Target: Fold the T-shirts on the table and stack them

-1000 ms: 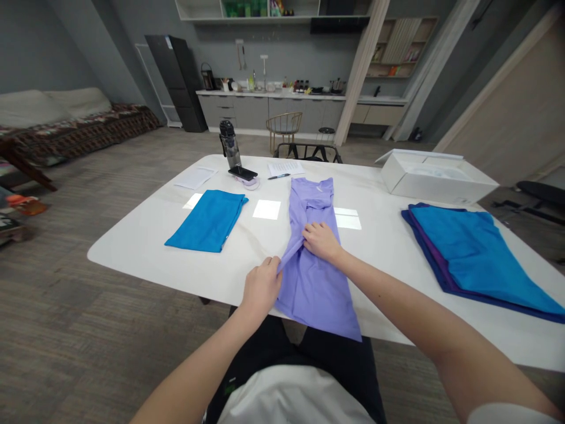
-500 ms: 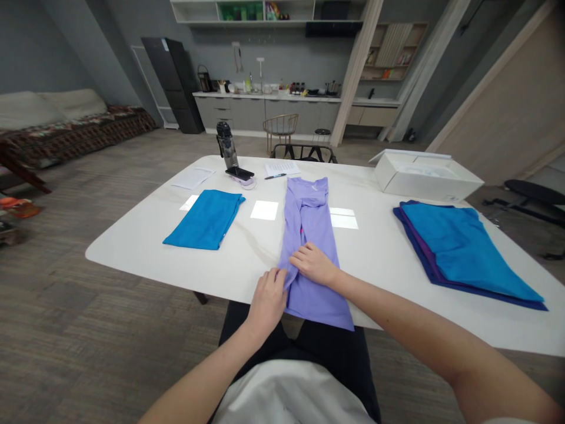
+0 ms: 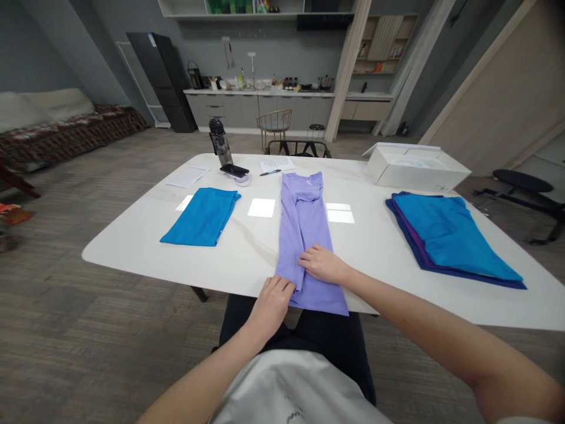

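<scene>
A lavender long-sleeved shirt lies in a narrow lengthwise strip on the white table, its neckline at the far end and its hem at the near edge. One sleeve runs flat along its left side towards me. My left hand has its fingers closed on the cloth at the lower left, by the sleeve's end. Higher up, my right hand holds the sleeve's inner edge with bent fingers; the fingertips partly hide in the fabric.
To the left lies a folded blue garment. Several folded blue and purple garments are stacked at the right, before an open white box. Towards the back are a bottle, a phone, a pen and papers.
The sleeve now lies flatter and straighter; the gap with a bit of red along the shirt's middle is covered. My right hand has shifted slightly right, my left slightly down. The view has shifted a little.
</scene>
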`<state>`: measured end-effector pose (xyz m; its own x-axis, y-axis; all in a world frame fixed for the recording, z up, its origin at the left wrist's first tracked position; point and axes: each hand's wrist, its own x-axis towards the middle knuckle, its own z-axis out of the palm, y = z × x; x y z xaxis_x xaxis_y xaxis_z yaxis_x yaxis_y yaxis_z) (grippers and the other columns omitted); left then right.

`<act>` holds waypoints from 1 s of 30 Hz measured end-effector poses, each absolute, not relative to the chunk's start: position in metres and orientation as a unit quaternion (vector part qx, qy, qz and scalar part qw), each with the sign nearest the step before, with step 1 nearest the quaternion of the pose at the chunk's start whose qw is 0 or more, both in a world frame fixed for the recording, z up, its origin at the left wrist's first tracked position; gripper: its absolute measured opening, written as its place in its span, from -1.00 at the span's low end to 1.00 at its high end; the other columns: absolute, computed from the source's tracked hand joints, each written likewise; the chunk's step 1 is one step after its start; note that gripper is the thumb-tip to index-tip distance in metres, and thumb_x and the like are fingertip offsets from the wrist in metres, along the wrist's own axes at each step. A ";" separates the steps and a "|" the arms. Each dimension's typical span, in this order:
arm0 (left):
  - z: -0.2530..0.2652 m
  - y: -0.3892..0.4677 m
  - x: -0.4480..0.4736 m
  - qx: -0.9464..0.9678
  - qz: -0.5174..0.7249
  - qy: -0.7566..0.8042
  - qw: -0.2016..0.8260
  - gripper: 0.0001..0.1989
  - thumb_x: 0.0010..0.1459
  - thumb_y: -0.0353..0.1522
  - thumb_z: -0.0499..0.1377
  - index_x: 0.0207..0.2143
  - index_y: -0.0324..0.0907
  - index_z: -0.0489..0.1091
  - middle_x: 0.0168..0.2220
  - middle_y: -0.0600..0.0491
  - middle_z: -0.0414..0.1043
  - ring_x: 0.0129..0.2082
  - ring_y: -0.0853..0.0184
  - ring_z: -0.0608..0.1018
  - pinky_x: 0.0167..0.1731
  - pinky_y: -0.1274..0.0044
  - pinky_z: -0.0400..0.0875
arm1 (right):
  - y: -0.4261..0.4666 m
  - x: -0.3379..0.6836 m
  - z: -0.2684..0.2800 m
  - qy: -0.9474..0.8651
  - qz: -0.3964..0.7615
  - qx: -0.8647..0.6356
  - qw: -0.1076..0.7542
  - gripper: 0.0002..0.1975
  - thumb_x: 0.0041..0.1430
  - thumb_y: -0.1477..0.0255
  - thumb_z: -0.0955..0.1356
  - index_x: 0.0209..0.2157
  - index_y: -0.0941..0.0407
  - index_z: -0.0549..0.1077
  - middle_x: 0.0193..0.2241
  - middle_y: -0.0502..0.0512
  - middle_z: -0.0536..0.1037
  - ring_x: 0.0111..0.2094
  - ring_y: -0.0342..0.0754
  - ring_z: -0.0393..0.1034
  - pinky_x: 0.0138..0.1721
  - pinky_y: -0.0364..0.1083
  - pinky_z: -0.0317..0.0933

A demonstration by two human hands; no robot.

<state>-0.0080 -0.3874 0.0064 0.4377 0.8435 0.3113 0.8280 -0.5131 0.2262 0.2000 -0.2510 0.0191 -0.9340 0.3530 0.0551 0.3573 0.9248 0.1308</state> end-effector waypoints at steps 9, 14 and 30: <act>-0.002 -0.388 -0.012 0.881 0.227 0.415 0.020 -0.78 0.38 -0.47 0.08 0.02 -0.21 0.43 -0.11 -0.06 0.52 -0.11 0.21 0.47 -0.05 0.33 0.39 | -0.271 0.207 0.019 -0.980 -0.034 -0.193 0.035 -0.88 0.31 0.51 0.28 -0.24 0.14 0.48 -0.31 0.14 0.50 -0.23 0.03 0.29 -0.18 0.00 -0.02; 0.005 -0.384 -0.011 0.912 0.155 0.372 0.077 -0.78 0.37 -0.46 0.11 -0.01 -0.17 0.47 -0.15 -0.03 0.53 -0.14 0.22 0.52 -0.09 0.36 0.44 | -0.277 0.219 0.021 -0.980 0.003 -0.197 0.020 -0.88 0.28 0.48 0.31 -0.31 0.13 0.51 -0.36 0.11 0.52 -0.28 0.00 0.33 -0.19 -0.01 0.02; 0.013 -0.337 -0.044 0.927 0.089 0.357 0.068 -0.71 0.29 -0.53 0.08 -0.01 -0.14 0.47 -0.18 -0.02 0.45 -0.17 0.26 0.53 -0.09 0.42 0.46 | -0.285 0.219 0.010 -0.959 0.109 -0.254 0.067 -0.71 0.44 0.23 0.30 0.03 0.06 0.53 -0.20 0.13 0.52 -0.20 0.00 0.41 -0.11 -0.02 0.15</act>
<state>-0.0441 -0.3371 0.0131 0.7294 0.6741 0.1164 0.6497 -0.7359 0.1906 0.2190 -0.2848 0.0104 -0.8621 0.5015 0.0731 0.4724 0.8473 -0.2427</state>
